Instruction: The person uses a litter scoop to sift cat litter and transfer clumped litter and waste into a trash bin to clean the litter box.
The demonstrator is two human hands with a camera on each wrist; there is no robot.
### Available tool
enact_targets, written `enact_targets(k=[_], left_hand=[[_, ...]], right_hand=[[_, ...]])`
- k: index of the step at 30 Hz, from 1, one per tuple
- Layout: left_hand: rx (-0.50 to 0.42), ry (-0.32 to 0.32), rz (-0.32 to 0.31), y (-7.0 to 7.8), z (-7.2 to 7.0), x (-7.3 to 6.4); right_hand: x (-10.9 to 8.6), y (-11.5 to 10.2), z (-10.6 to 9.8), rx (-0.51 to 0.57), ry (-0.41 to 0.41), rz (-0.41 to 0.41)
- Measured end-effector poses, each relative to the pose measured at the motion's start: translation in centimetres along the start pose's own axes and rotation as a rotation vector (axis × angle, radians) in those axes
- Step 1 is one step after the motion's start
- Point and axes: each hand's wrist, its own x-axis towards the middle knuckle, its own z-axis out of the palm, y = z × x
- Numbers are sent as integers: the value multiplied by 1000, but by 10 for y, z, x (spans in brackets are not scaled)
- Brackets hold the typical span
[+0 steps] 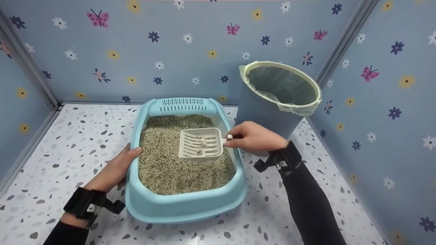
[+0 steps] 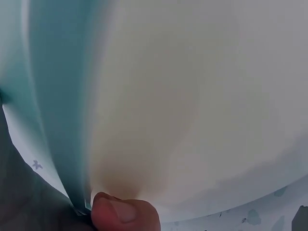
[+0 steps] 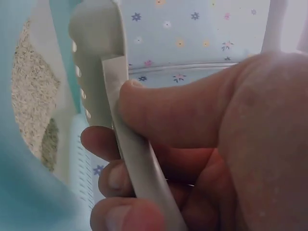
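A light-blue litter box stands on the speckled surface, holding tan granular litter. My left hand grips its left rim, thumb over the edge; the left wrist view shows the thumb against the box wall. My right hand holds a white slotted litter scoop by its handle. Over the right half of the litter, the scoop's head appears level, with a few small bits of litter in it. In the right wrist view the thumb and fingers wrap the scoop handle.
Behind my right hand, to the right of the box, stands a blue-grey trash bin with a cream rim and a plastic liner. Blue flowered wall panels close off the back and both sides. The speckled surface extends around the box.
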Motion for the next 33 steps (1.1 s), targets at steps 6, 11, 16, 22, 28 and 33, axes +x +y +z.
enact_targets(k=[6, 11, 16, 22, 28, 33], left_hand=[[6, -4, 10, -1, 1, 2], [7, -5, 11, -2, 0, 4], [27, -3, 23, -1, -1, 2], [15, -16, 22, -1, -2, 2], [5, -14, 13, -2, -1, 3], [4, -4, 6, -2, -1, 1]], right_hand=[[-7, 4, -3, 4, 37, 27], [1, 2, 4, 23, 9, 2], [-2, 3, 5, -5, 26, 16], [-6, 5, 5, -45, 24, 0], [-8, -1, 0, -53, 33, 5], [-11, -13, -10, -77, 69, 11]])
